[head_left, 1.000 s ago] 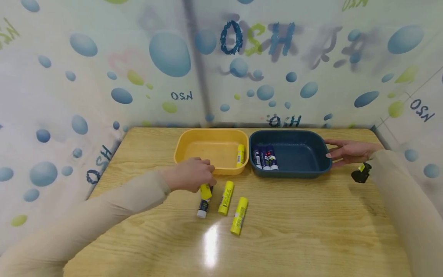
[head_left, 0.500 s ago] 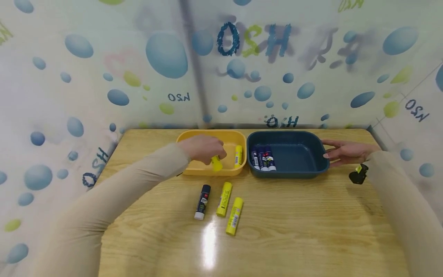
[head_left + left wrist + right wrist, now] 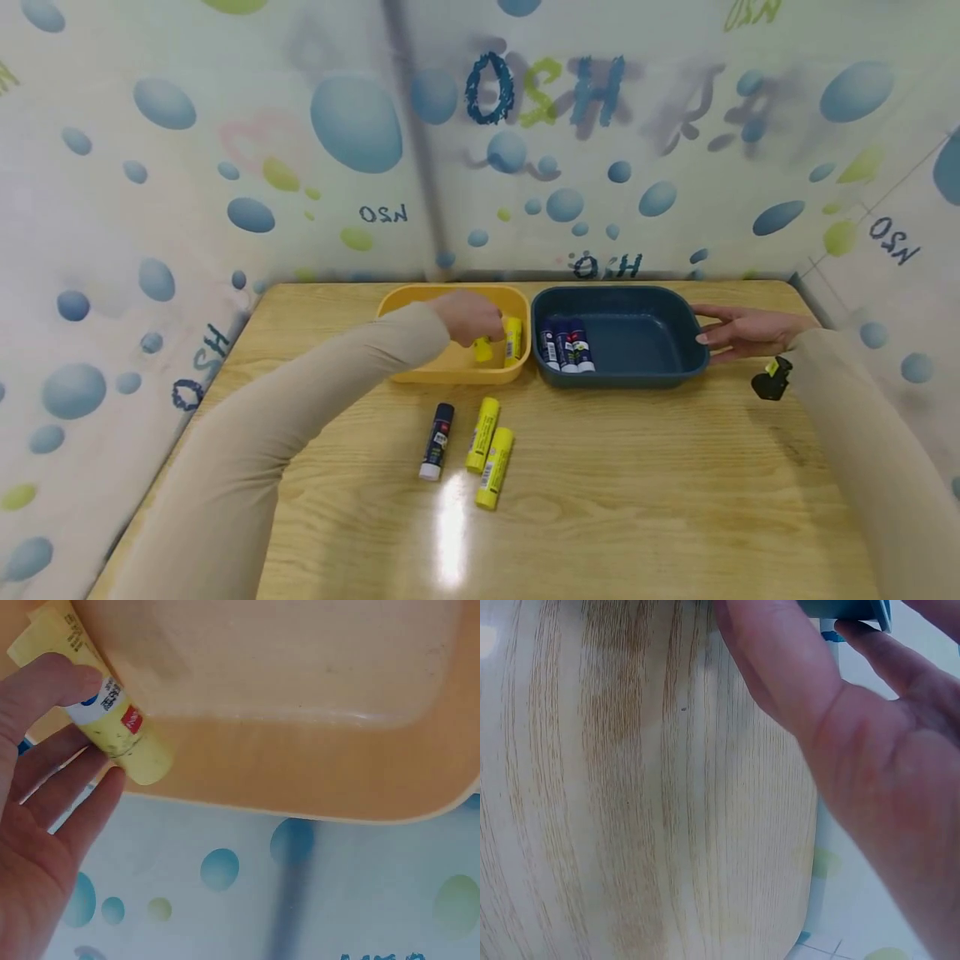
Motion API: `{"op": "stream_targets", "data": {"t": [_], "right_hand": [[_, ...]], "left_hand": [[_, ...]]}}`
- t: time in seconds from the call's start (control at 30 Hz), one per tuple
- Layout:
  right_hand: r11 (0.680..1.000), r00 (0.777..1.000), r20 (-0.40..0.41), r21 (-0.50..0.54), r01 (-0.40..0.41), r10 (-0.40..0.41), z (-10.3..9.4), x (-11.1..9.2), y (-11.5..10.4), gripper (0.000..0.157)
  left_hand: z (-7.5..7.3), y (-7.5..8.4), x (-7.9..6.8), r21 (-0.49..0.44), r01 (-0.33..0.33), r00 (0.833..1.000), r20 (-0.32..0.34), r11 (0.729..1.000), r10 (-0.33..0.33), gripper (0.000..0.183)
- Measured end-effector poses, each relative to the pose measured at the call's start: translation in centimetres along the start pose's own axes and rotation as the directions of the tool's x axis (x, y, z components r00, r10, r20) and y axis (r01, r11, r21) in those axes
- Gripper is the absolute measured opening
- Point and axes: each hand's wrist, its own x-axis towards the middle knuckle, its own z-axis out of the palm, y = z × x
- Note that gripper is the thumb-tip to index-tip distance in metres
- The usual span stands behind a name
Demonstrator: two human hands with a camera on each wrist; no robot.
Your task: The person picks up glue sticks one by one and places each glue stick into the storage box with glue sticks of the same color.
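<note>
My left hand point(image 3: 471, 317) is over the yellow bin point(image 3: 420, 377), its thumb and fingers pinching a yellow glue stick point(image 3: 112, 709). The held stick tilts against the bin's side wall in the left wrist view. Another yellow glue stick point(image 3: 513, 340) stands to the right inside that bin. My right hand point(image 3: 750, 331) rests its extended fingers on the right end of the dark blue bin point(image 3: 622, 380). Several navy glue sticks point(image 3: 567, 346) lie side by side at the left in the blue bin.
On the wooden table point(image 3: 637, 492), in front of the bins, lie a navy glue stick point(image 3: 437, 442) with a white end and two yellow glue sticks, one farther back point(image 3: 482, 435) and one nearer point(image 3: 495, 468). A patterned curtain point(image 3: 570, 167) stands behind the table.
My left hand has carried the yellow glue stick from the table up and rightward into the yellow bin. The nearest yellow stick has rolled left toward its neighbour. My right hand stays at the blue bin.
</note>
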Motion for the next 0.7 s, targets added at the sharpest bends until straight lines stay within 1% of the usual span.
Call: {"op": "stream_targets", "data": {"t": [0.1,0.2,0.37,0.53,0.7], "right_hand": [[1.0,1.0,0.014,0.005,0.005,-0.005,0.0,0.0,0.1,0.084],[1.0,1.0,0.019,0.022,0.004,-0.004,-0.1,0.0,0.2,0.084],[0.999,1.0,0.009,0.034,-0.009,0.009,-0.1,0.0,0.3,0.086],[0.999,1.0,0.007,0.038,-0.012,0.012,-0.1,0.1,0.2,0.086],[0.999,1.0,0.007,0.048,-0.004,0.004,-0.2,0.1,0.2,0.087]], "left_hand": [[0.2,0.1,0.8,0.027,-0.022,1.0,-0.014,0.999,0.022,0.035],[0.2,0.4,1.5,0.066,-0.044,0.999,-0.03,0.997,0.046,0.034],[0.5,1.0,2.6,0.117,-0.069,0.997,-0.021,0.991,0.071,0.027],[1.0,1.3,3.3,0.164,-0.066,0.998,-0.009,0.984,0.069,0.015],[1.3,1.4,3.5,0.192,-0.059,0.997,-0.04,0.98,0.068,0.012]]}}
